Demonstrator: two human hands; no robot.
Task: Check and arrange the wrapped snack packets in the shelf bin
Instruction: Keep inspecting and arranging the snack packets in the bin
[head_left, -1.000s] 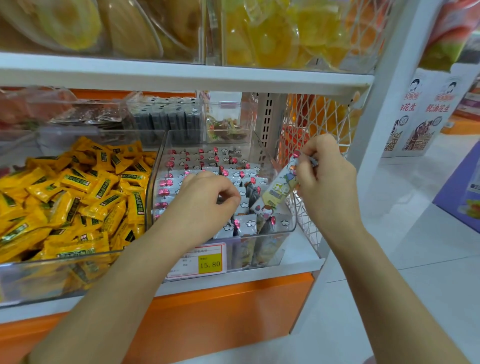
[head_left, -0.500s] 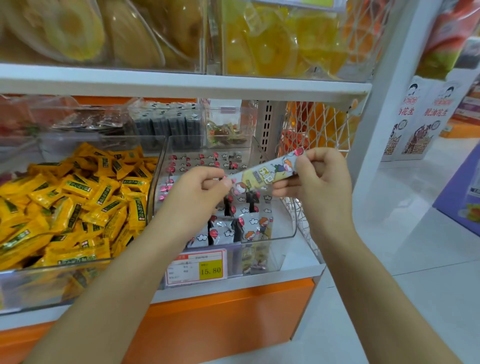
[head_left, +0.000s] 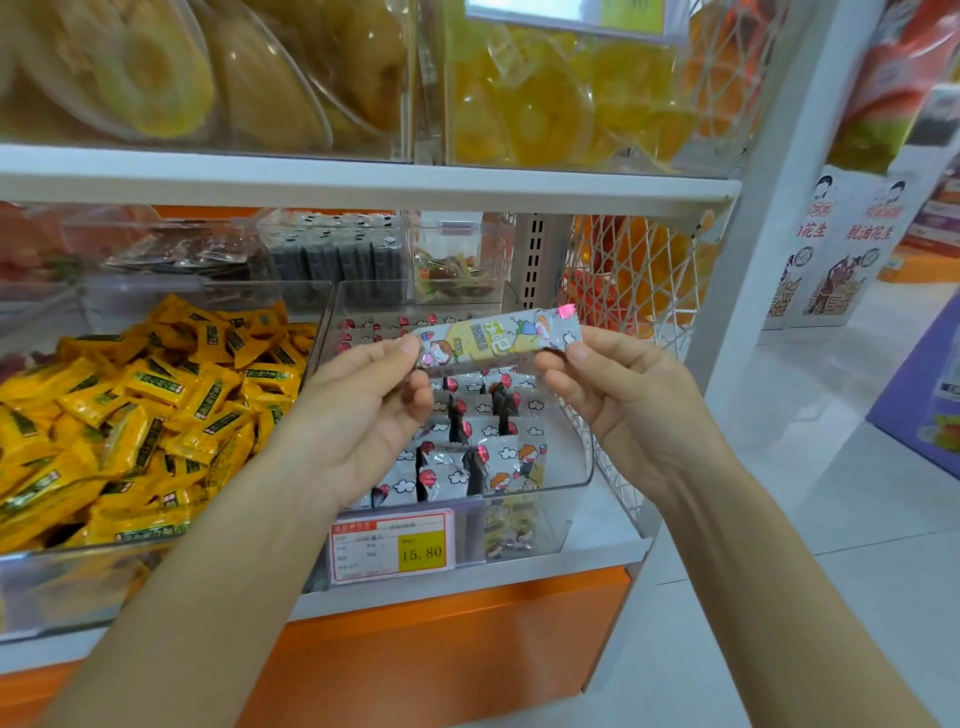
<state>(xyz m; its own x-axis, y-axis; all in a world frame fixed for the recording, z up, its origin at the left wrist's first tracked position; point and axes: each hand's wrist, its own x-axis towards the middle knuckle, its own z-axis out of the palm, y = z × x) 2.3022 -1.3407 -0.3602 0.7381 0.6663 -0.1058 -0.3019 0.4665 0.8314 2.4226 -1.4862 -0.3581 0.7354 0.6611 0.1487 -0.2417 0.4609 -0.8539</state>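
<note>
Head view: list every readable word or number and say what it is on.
"15.80": price tag on the bin front; its smaller print is too small to read.
"脱油花生": poster at right.
Held packet, yellow packets, top tag: print too blurred to read.

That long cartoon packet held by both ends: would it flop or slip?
Probably fairly stiff: the packet spans straight between the left hand and right hand without sagging. Likely light, since fingertip pinches carry it. Its glossy wrapper may be slippery.
</note>
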